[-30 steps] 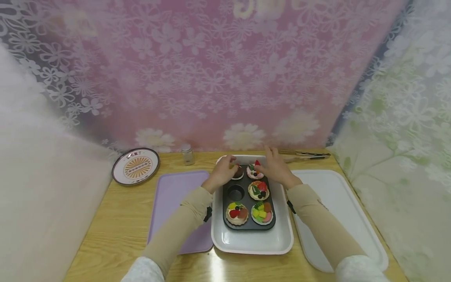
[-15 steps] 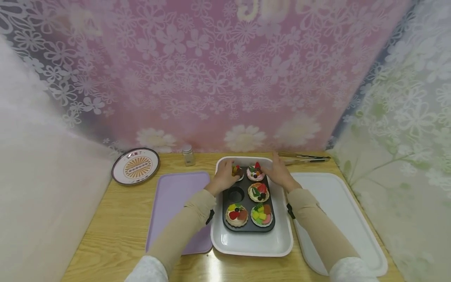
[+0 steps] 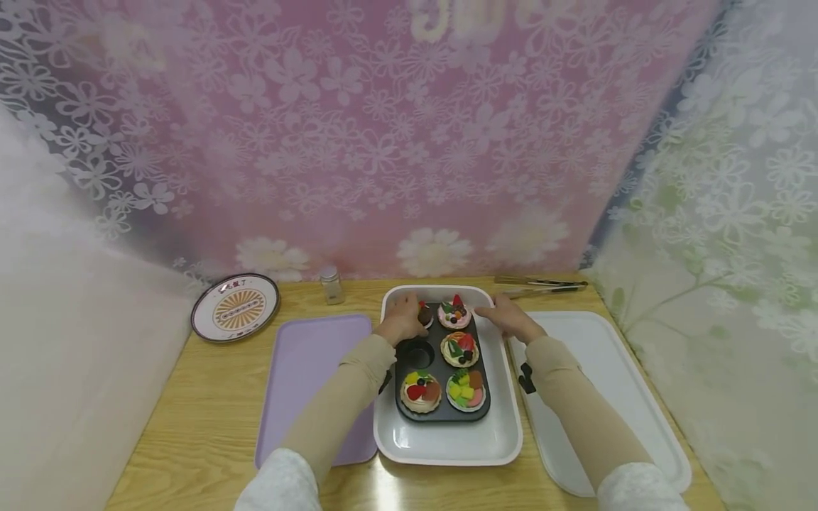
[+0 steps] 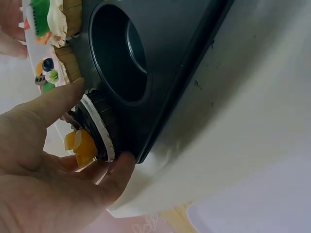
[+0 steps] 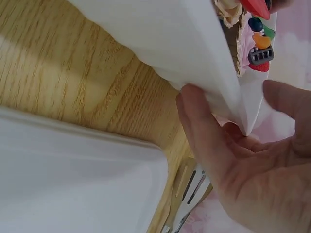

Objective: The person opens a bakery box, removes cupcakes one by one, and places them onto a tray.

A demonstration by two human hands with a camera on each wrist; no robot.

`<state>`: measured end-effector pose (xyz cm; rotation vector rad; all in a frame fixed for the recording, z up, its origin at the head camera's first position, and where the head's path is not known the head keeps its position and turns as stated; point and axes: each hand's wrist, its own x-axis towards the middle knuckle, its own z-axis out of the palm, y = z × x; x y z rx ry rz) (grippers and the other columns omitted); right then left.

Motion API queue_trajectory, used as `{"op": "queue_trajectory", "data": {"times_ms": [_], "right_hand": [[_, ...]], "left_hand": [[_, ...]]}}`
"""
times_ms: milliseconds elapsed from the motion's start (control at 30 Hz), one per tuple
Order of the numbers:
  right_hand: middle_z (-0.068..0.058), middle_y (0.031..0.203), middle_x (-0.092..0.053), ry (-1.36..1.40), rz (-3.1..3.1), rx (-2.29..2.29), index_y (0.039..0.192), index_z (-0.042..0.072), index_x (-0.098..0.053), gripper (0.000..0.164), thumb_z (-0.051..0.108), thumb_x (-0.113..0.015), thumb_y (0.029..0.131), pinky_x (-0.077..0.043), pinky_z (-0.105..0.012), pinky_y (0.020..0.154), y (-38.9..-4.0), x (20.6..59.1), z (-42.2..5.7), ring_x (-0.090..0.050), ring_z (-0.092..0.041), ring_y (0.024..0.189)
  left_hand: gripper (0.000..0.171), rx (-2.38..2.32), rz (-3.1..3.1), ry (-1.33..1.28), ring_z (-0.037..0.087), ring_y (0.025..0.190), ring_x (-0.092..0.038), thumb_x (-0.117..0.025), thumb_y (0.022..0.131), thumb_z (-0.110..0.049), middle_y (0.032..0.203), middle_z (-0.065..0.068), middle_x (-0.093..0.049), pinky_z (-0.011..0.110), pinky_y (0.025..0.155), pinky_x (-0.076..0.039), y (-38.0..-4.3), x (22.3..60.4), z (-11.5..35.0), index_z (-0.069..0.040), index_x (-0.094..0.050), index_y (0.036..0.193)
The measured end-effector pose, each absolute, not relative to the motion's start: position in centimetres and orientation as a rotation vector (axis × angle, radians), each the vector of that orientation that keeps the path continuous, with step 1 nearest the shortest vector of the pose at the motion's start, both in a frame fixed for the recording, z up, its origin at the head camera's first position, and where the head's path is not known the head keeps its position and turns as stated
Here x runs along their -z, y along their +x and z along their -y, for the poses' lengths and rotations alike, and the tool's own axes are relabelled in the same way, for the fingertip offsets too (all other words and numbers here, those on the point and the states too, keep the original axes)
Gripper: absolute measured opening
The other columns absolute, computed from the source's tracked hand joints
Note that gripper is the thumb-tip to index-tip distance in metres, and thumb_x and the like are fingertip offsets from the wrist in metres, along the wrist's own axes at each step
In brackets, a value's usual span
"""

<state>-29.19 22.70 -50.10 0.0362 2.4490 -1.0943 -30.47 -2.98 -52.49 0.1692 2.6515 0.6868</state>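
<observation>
A black muffin pan [image 3: 444, 370] holding several fruit-topped toy tarts lies in a deep white tray [image 3: 454, 450]. My left hand [image 3: 402, 319] is at the pan's far left cup, thumb and fingers spread around a dark chocolate tart [image 4: 99, 124] with orange fruit on top. The thumb presses one side of it; a fingertip meets the other side by the pan's corner. One cup [image 4: 114, 53] beside it holds no tart. My right hand [image 3: 509, 319] grips the tray's far right rim, fingers against the outer wall, thumb above the inside. A pink-cream tart [image 3: 454, 314] sits just left of that thumb.
A purple tray [image 3: 316, 383] lies left of the white tray, a flat white tray [image 3: 601, 383] right of it. Tongs [image 3: 549, 287] lie at the back right. A shaker jar [image 3: 331, 286] and a round patterned plate [image 3: 235, 307] stand at the back left.
My left hand has come down around the chocolate tart. My right hand has shifted from beside the pink-cream tart rightward to the deep tray's rim. The head view has also shifted slightly.
</observation>
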Motion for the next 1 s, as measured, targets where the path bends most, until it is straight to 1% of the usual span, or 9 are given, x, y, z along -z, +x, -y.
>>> {"op": "queue_trajectory", "data": {"times_ms": [67,133,267,367,533,667,800,900,1000], "right_hand": [[-0.035,0.147,-0.045,0.039,-2.428,1.098,0.148,-0.008,-0.037,0.055,0.031,-0.048,0.110,-0.059,-0.059,0.092,-29.2,49.8,-22.6,-0.054,-0.049,0.133],[-0.036,0.145,-0.048,0.035,-2.422,1.091,0.146,-0.009,-0.038,0.049,0.025,-0.046,0.111,-0.061,-0.060,0.092,-29.2,49.5,-22.5,-0.059,-0.049,0.129],[-0.036,0.136,-0.053,0.033,-2.407,1.069,0.139,-0.009,-0.041,0.040,0.018,-0.043,0.110,-0.064,-0.054,0.083,-29.3,49.3,-22.6,-0.068,-0.043,0.110],[-0.035,0.134,-0.053,0.039,-2.391,1.068,0.140,-0.009,-0.040,0.039,0.015,-0.042,0.110,-0.065,-0.051,0.079,-29.5,49.5,-22.8,-0.069,-0.040,0.104],[-0.036,0.136,-0.053,0.040,-2.387,1.072,0.143,-0.009,-0.038,0.040,0.014,-0.043,0.110,-0.065,-0.049,0.076,-29.6,49.7,-23.0,-0.071,-0.042,0.103],[-0.036,0.138,-0.052,0.046,-2.371,1.098,0.146,-0.008,-0.039,0.042,0.014,-0.044,0.110,-0.065,-0.049,0.077,-29.6,49.6,-23.1,-0.072,-0.043,0.104],[-0.035,0.139,-0.052,0.069,-2.349,1.123,0.148,-0.006,-0.038,0.043,0.016,-0.047,0.111,-0.065,-0.047,0.078,-29.5,49.6,-23.2,-0.072,-0.040,0.105],[-0.033,0.138,-0.054,0.085,-2.345,1.126,0.146,-0.005,-0.040,0.042,0.016,-0.049,0.111,-0.066,-0.045,0.076,-29.6,49.7,-23.4,-0.073,-0.038,0.103],[-0.034,0.136,-0.054,0.082,-2.348,1.123,0.145,-0.005,-0.040,0.042,0.016,-0.049,0.110,-0.066,-0.044,0.074,-29.7,49.8,-23.5,-0.073,-0.037,0.100]], "left_hand": [[0.083,-0.644,-2.659,0.157,0.040,0.160,-0.027,-0.080,0.095,-0.027,0.166,0.019,-0.036,0.052,0.129,-0.030,-30.8,52.7,2.8,-0.008,-0.033,0.160],[0.083,-0.613,-2.665,0.146,0.041,0.160,-0.025,-0.079,0.095,-0.027,0.167,0.018,-0.035,0.053,0.128,-0.032,-31.0,52.8,2.6,-0.008,-0.033,0.161],[0.080,-0.573,-2.669,0.129,0.044,0.157,-0.028,-0.079,0.095,-0.026,0.165,0.018,-0.036,0.052,0.122,-0.037,-31.1,52.7,2.4,-0.009,-0.035,0.161],[0.080,-0.553,-2.675,0.143,0.044,0.155,-0.030,-0.079,0.095,-0.026,0.164,0.018,-0.037,0.052,0.121,-0.039,-31.2,52.8,2.3,-0.008,-0.036,0.160],[0.079,-0.539,-2.669,0.176,0.044,0.157,-0.026,-0.080,0.095,-0.025,0.167,0.015,-0.034,0.052,0.120,-0.041,-31.5,53.0,2.4,-0.010,-0.038,0.160],[0.071,-0.536,-2.658,0.186,0.044,0.157,-0.029,-0.079,0.095,-0.025,0.167,0.014,-0.035,0.052,0.119,-0.042,-31.8,52.9,2.5,-0.011,-0.044,0.155],[0.067,-0.519,-2.670,0.214,0.039,0.153,-0.038,-0.081,0.094,-0.026,0.161,0.016,-0.042,0.053,0.124,-0.037,-32.0,52.8,2.6,-0.010,-0.049,0.150],[0.065,-0.486,-2.683,0.245,0.035,0.147,-0.046,-0.082,0.093,-0.028,0.155,0.017,-0.049,0.054,0.125,-0.034,-32.2,52.7,2.6,-0.009,-0.052,0.147],[0.064,-0.461,-2.690,0.269,0.034,0.145,-0.048,-0.082,0.092,-0.029,0.153,0.017,-0.051,0.054,0.125,-0.034,-32.3,52.7,2.7,-0.008,-0.053,0.146]]}}
